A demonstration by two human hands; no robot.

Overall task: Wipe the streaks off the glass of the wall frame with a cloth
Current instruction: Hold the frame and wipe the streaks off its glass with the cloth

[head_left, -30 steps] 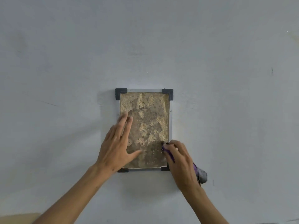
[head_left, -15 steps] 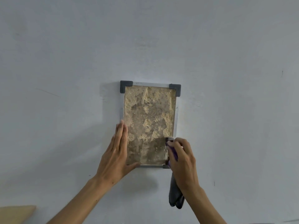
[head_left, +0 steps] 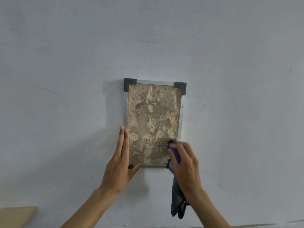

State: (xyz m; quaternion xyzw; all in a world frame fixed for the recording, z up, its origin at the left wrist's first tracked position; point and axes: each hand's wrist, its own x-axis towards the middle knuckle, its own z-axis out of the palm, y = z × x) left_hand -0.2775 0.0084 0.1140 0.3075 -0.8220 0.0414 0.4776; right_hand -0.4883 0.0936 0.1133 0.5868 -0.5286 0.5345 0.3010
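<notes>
Glass (head_left: 153, 122) runs upward from my right hand (head_left: 185, 163), which bunches the cloth (head_left: 175, 155) at its lower-right corner; flat left hand (head_left: 120, 162) steadies the frame (head_left: 180, 116).

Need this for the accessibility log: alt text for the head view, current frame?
A person's right hand presses a purple-and-grey cloth against the lower right of a wall frame's glass, while the flat left hand steadies the frame's lower left edge. The frame hangs on a pale wall.
</notes>
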